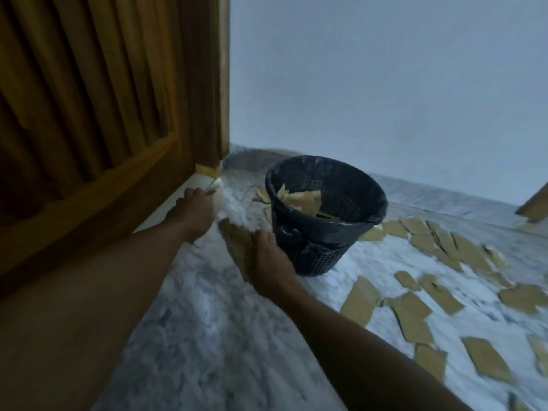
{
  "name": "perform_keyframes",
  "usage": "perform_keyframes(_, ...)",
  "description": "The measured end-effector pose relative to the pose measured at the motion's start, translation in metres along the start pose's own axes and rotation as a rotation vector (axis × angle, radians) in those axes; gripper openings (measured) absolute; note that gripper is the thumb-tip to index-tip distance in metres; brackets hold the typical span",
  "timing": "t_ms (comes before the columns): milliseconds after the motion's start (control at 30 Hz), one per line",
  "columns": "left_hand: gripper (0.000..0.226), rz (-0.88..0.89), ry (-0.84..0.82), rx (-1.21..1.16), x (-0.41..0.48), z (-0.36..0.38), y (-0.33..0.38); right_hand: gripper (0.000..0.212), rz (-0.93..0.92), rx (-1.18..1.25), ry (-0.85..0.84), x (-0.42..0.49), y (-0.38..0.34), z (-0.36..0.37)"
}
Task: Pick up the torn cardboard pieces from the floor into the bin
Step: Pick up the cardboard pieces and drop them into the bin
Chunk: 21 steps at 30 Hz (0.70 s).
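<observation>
The right hand (271,264) has its grip around a cardboard piece (235,247), at 9 o'clock of the bin (314,247). Loose pieces (415,310) lie at 4 o'clock. I cannot tell the grip of the left hand (194,210).

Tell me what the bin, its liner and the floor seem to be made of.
Bin: dark moulded plastic, likely, given its regular perforated lattice wall. Liner: thin glossy black plastic film, crinkled and folded over the rim. Floor: polished stone, probably marble or marble-look tile, white with grey veining.
</observation>
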<state>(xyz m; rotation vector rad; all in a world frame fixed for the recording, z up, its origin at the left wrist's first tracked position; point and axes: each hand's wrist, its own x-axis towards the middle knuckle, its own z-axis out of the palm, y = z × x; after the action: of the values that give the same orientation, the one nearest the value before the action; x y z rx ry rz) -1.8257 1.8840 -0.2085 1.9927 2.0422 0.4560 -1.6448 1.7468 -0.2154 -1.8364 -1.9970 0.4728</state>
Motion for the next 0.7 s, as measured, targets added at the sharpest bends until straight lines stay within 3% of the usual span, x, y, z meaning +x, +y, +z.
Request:
perform_keyframes(67, 0.062, -0.091, 0.123, -0.285, 0.012, -0.016, 0.041, 0.032, -0.058, 0.042, 0.166, 0.019, -0.005, -0.058)
perform_keyframes(133, 0.056, -0.102, 0.223, -0.467, 0.006, -0.040, 0.091, 0.033, -0.064, 0.046, 0.291, 0.034, 0.003, -0.113)
perform_keyframes(233, 0.043, -0.082, 0.246, -0.727, -0.004, -0.051, 0.158, 0.059, 0.088, 0.057, 0.354, 0.051, 0.030, -0.180)
perform_keyframes(300, 0.037, -0.027, 0.162, -0.842, -0.007, -0.040, 0.192, 0.063, 0.195, 0.321, 0.328, 0.057, 0.050, -0.208)
perform_keyframes(367, 0.039, 0.020, 0.023, -0.865, -0.013, -0.025, 0.217, 0.042, 0.255, 0.637, 0.239, 0.052, 0.067, -0.221)
perform_keyframes(467, 0.050, 0.067, -0.068, -0.767, -0.026, -0.001, 0.244, 0.036, 0.296, 0.665, 0.214, 0.036, 0.105, -0.227)
perform_keyframes(533, 0.066, 0.174, -0.051, -0.516, -0.035, 0.017, 0.255, 0.037, 0.308, 0.561, 0.220, 0.019, 0.135, -0.228)
perform_keyframes(633, 0.079, 0.517, -0.003, 0.009, -0.064, 0.045, 0.268, 0.030, 0.404, 0.452, 0.215, -0.015, 0.190, -0.222)
perform_keyframes(700, 0.077, 0.842, 0.154, 0.253, -0.088, 0.068, 0.283, 0.025, 0.520, 0.342, 0.162, -0.042, 0.238, -0.209)
